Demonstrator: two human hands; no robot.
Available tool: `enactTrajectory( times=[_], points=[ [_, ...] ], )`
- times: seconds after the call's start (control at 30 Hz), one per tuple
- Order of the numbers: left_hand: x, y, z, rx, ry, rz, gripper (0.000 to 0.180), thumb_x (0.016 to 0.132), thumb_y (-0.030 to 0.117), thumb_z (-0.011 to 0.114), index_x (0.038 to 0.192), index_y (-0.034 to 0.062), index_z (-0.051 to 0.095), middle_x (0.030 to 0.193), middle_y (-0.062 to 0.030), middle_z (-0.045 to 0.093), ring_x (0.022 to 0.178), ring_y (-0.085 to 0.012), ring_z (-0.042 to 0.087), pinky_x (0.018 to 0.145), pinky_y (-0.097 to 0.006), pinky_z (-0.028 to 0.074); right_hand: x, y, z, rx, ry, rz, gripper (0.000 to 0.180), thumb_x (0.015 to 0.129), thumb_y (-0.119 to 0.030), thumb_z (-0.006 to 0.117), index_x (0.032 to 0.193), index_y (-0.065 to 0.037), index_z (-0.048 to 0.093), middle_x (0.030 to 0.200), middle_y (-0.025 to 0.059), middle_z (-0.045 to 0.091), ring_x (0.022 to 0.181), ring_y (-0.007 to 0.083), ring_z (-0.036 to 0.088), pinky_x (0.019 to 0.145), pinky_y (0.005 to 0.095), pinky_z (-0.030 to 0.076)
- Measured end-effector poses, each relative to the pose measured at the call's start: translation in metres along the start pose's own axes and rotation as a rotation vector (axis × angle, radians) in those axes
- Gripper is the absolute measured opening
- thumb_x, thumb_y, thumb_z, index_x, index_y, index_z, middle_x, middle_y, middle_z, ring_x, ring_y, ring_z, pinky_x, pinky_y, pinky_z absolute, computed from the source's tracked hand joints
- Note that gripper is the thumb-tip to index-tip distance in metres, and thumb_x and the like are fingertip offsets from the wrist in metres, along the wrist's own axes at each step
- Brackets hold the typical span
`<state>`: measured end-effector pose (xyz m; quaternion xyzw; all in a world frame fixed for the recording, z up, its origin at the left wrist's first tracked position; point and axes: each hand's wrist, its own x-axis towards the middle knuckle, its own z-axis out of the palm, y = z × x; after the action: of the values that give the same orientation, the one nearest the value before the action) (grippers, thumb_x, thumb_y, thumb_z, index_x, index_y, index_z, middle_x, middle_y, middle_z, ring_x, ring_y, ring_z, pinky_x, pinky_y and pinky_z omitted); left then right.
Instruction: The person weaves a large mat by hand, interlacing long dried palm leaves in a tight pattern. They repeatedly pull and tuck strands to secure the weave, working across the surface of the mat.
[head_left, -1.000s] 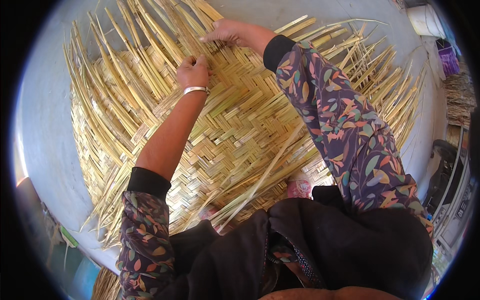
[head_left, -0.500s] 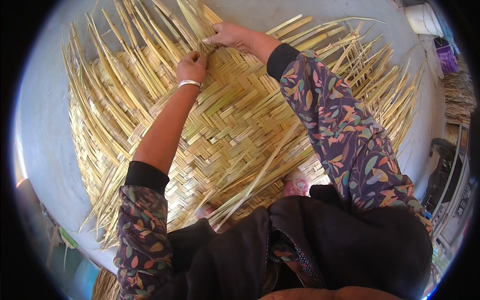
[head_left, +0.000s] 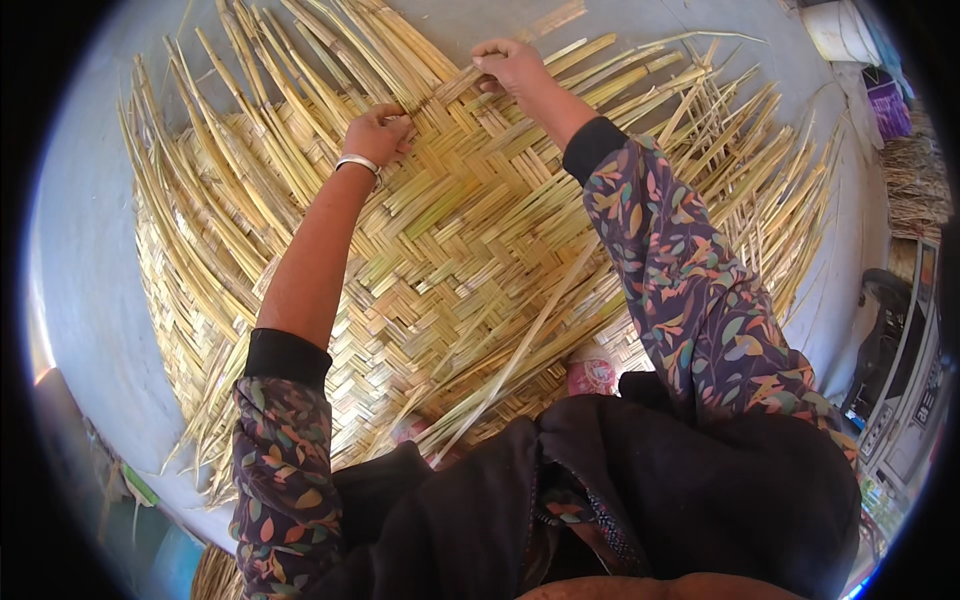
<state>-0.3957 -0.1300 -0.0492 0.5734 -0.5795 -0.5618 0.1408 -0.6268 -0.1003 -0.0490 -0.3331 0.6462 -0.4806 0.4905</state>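
Observation:
A large mat point(head_left: 450, 260) of flat yellow-green strips lies on the floor, woven in a zigzag pattern, with long loose strip ends fanning out around its far and side edges. My right hand point(head_left: 512, 70) is closed in a pinch on a flat strip point(head_left: 455, 88) at the mat's far edge. That strip slants up from the weave, and its blurred end shows beyond the hand. My left hand point(head_left: 380, 135), with a silver bangle at the wrist, rests low over the weave beside the bunched strips point(head_left: 385, 45). Its fingers are loosely bent and apart, holding nothing visible.
A patterned pink-red item point(head_left: 591, 375) shows at the mat's near edge. At the right stand a white container point(head_left: 840, 35), a purple container point(head_left: 888, 108), a bundle of dry stalks point(head_left: 915, 185) and part of a vehicle point(head_left: 905, 370). Grey floor point(head_left: 95, 250) surrounds the mat.
My right hand has moved right, away from my left hand, drawing a strip across. The upright strips between the hands have been let go and lean left. My left hand's fingers have loosened.

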Motion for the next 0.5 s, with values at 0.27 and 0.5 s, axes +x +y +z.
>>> enactTrajectory(
  times=[0.27,0.5],
  points=[
    [-0.041,0.001,0.032,0.581,0.376,0.269,0.033,0.087,0.024,0.056,0.118,0.0114,0.057,0.098,-0.0069,0.065,0.091,-0.0298,0.062,0.083,-0.043,0.048,-0.002,0.024,-0.006,-0.555,0.251,-0.214,0.018,0.078,-0.026,0.062,0.088,-0.013,0.069,0.080,0.0091,0.067,0.073,0.0246,0.065,0.066,0.0345,0.051],
    [-0.059,-0.025,0.037,1.003,0.416,0.629,0.041,0.088,0.031,0.053,0.124,0.0120,0.053,0.130,-0.0056,0.046,0.120,-0.0268,0.042,0.099,-0.043,0.033,-0.012,0.022,-0.007,-0.547,0.258,-0.165,0.020,0.077,-0.029,0.062,0.089,-0.015,0.070,0.081,0.0084,0.068,0.076,0.0260,0.064,0.069,0.0355,0.050]
  ],
)
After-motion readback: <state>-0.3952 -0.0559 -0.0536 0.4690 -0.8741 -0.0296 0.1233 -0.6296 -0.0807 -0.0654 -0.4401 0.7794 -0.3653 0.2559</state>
